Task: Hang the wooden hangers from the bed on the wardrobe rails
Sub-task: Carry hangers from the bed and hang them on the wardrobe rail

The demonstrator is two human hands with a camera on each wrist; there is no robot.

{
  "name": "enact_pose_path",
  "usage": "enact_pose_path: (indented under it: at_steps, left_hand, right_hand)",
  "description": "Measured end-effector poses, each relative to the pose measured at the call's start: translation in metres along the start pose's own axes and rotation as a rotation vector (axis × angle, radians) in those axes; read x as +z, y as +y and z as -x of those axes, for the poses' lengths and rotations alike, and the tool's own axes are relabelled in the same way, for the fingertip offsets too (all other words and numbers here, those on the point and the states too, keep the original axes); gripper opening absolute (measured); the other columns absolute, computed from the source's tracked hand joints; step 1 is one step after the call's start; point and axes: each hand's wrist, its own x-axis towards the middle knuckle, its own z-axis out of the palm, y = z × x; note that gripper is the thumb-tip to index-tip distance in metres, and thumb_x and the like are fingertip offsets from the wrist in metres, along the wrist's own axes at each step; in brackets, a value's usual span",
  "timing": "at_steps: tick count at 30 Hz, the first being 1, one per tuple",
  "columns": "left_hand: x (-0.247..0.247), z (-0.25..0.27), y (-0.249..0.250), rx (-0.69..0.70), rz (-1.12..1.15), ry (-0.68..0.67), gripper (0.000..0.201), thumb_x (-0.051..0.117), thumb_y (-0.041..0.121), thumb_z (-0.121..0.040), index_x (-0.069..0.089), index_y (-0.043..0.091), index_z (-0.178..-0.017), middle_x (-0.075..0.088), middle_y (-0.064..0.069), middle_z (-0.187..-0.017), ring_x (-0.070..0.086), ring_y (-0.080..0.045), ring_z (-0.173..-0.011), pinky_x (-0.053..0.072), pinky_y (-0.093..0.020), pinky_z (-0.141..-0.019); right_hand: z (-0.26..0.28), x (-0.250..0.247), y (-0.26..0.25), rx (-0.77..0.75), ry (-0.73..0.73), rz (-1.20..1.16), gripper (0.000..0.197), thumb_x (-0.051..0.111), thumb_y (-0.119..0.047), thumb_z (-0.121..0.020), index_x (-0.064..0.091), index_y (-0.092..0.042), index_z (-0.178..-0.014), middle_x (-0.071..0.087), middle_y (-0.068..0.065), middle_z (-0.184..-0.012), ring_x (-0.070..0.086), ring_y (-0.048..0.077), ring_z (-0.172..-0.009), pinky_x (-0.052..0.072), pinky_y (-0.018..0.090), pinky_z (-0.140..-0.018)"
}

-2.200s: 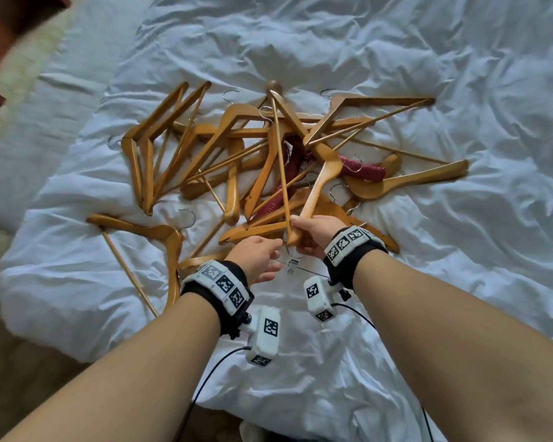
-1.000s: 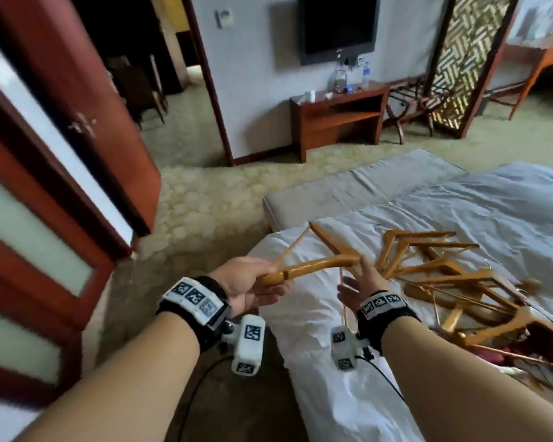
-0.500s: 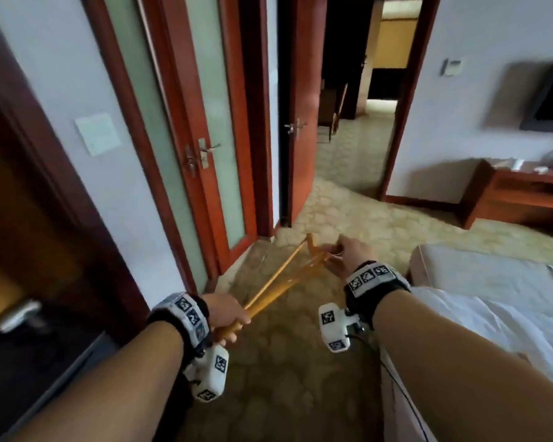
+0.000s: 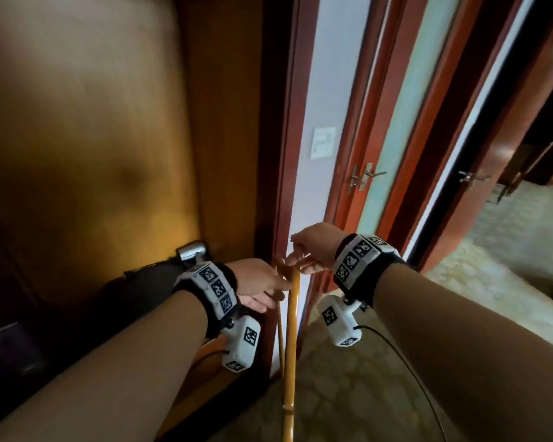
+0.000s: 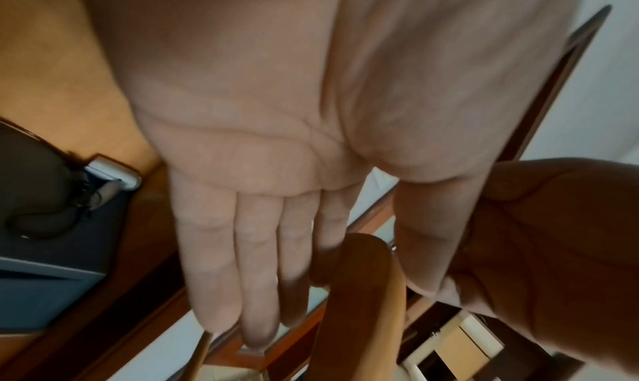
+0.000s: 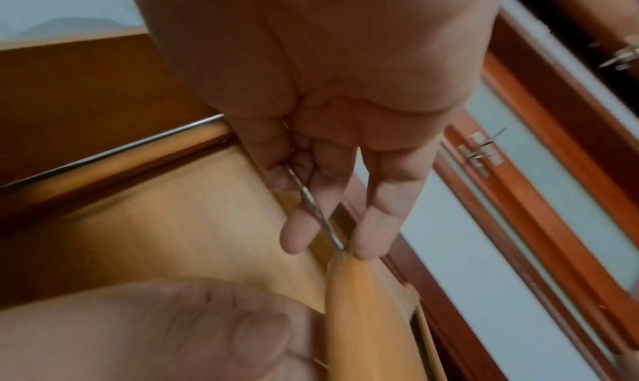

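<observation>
One wooden hanger point(image 4: 291, 333) hangs straight down in front of the open wardrobe point(image 4: 93, 138). My right hand point(image 4: 297, 263) pinches its metal hook point(image 6: 313, 206) just above the wood point(image 6: 363, 318). My left hand point(image 4: 268, 298) is beside the hanger's top with its palm open. Its fingers point(image 5: 259, 264) are straight and its thumb lies on the other side of the wood point(image 5: 363, 291). A metal rail point(image 6: 114, 151) crosses the wardrobe in the right wrist view, up and left of the hook. The bed and the other hangers are out of view.
A dark bag point(image 4: 134, 288) with a silver fitting point(image 4: 190, 250) lies low in the wardrobe. The wardrobe's red-brown frame point(image 4: 281, 154) stands just behind the hanger. Glass-panelled doors with metal handles point(image 4: 364, 178) are to the right, and patterned carpet point(image 4: 348, 393) is underfoot.
My view has swung left from the doors to the wardrobe. The hanger went from slanted between both hands to hanging from my right hand. My left hand let go of its end and rose to its top.
</observation>
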Motion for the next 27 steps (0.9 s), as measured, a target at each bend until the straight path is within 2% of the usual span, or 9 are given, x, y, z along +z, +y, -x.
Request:
enact_pose_path:
  at_steps: [1,5,8,12,14,17,21,24,27]
  left_hand:
    - [-0.011,0.004,-0.006,-0.003,0.011,0.004,0.050,0.070,0.035,-0.093,0.057,0.007,-0.132,0.066,-0.015,-0.128,0.067,-0.029,-0.110,0.054,-0.040,-0.094]
    - [-0.047,0.022,-0.024,-0.058,0.096,0.045,0.054,0.068,0.037,-0.094,0.053,0.002,-0.133,0.071,-0.016,-0.113,0.068,-0.030,-0.110,0.054,-0.042,-0.098]
    - [-0.064,0.034,-0.033,-0.091,0.235,0.112,0.051,0.051,0.029,-0.104,0.040,-0.004,-0.141,0.061,-0.023,-0.132,0.061,-0.033,-0.118,0.047,-0.044,-0.107]
    - [-0.089,0.036,-0.036,-0.016,0.309,0.367,0.036,0.069,0.033,-0.094,0.059,0.010,-0.119,0.065,-0.017,-0.127,0.069,-0.026,-0.108,0.055,-0.043,-0.099]
    - [-0.105,0.034,-0.032,0.056,0.420,0.482,0.044,0.075,0.027,-0.090,0.057,0.011,-0.126,0.068,-0.014,-0.124,0.069,-0.028,-0.108,0.055,-0.044,-0.098]
    - [-0.127,0.034,-0.018,0.183,0.573,0.747,0.070,0.081,0.014,-0.083,0.037,0.016,-0.137,0.070,-0.013,-0.117,0.073,-0.030,-0.098,0.055,-0.049,-0.094]
    - [-0.154,0.044,0.008,0.293,0.621,0.881,0.104,0.084,0.011,-0.080,0.017,0.049,-0.149,0.059,-0.009,-0.136,0.072,-0.032,-0.103,0.058,-0.052,-0.089]
    - [-0.174,0.054,0.025,0.309,0.518,0.981,0.092,0.084,0.017,-0.079,0.032,0.046,-0.149,0.060,-0.009,-0.136,0.070,-0.030,-0.106,0.059,-0.052,-0.087]
    - [-0.195,0.064,0.038,0.296,0.411,1.121,0.071,0.080,0.016,-0.083,0.045,0.039,-0.141,0.069,-0.012,-0.117,0.071,-0.026,-0.084,0.062,-0.047,-0.077]
  right_hand:
    - [-0.005,0.012,-0.008,-0.010,-0.058,0.059,0.024,0.043,-0.008,-0.096,0.058,-0.002,-0.079,0.073,0.015,-0.079,0.054,0.024,-0.062,0.054,0.030,-0.060]
    - [-0.025,0.054,-0.037,-0.122,-0.146,0.233,0.026,0.047,-0.015,-0.098,0.058,-0.012,-0.074,0.070,0.013,-0.088,0.066,0.026,-0.072,0.061,0.040,-0.076]
    - [-0.042,0.077,-0.061,-0.202,-0.212,0.281,0.023,0.050,-0.016,-0.098,0.057,-0.014,-0.077,0.066,0.010,-0.086,0.068,0.024,-0.074,0.061,0.035,-0.071]
    - [-0.056,0.098,-0.102,-0.299,-0.271,0.272,0.014,0.056,-0.016,-0.094,0.065,-0.005,-0.095,0.066,0.009,-0.082,0.066,0.022,-0.069,0.060,0.034,-0.070]
    - [-0.065,0.104,-0.123,-0.397,-0.321,0.322,0.026,0.060,-0.018,-0.092,0.066,-0.001,-0.110,0.069,0.008,-0.090,0.068,0.023,-0.078,0.060,0.035,-0.075]
    - [-0.076,0.106,-0.160,-0.458,-0.364,0.296,0.025,0.058,-0.027,-0.088,0.072,-0.006,-0.091,0.075,0.010,-0.095,0.072,0.031,-0.088,0.060,0.047,-0.082]
    - [-0.091,0.103,-0.207,-0.572,-0.363,0.270,0.028,0.053,-0.027,-0.090,0.070,-0.005,-0.087,0.074,0.010,-0.090,0.072,0.031,-0.083,0.061,0.049,-0.077]
    - [-0.100,0.105,-0.237,-0.648,-0.374,0.242,0.033,0.053,-0.031,-0.088,0.069,-0.003,-0.089,0.074,0.013,-0.083,0.073,0.032,-0.075,0.061,0.051,-0.071]
    - [-0.107,0.113,-0.269,-0.696,-0.374,0.233,0.033,0.052,-0.029,-0.088,0.068,0.000,-0.088,0.074,0.016,-0.080,0.073,0.033,-0.070,0.061,0.051,-0.066]
